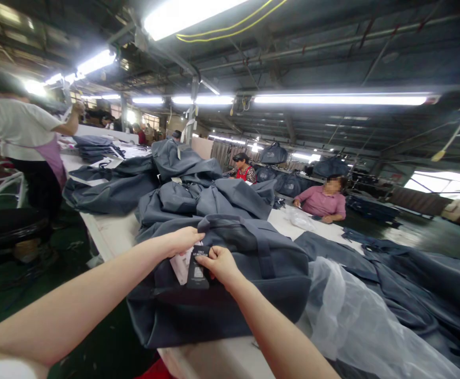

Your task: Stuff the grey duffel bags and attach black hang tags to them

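Note:
A dark blue-grey bag point(277, 258) with carry handles lies on the near part of the white table. On its left front hang a black printed tag point(198, 269) and a whitish-pink tag point(179, 268). My left hand point(186, 240) is closed at the upper end of the tags, beside the bag's handle; what its fingers pinch is too small to make out. Fingers and thumb of my right hand point(218, 264) are closed on the upper right edge of the black tag.
More dark bags point(182, 163) are heaped behind. Clear plastic point(344, 305) and dark fabric pieces point(423, 284) lie at the right. One person in pink point(322, 201) sits across the table point(214, 360); another person point(24, 126) stands at the left.

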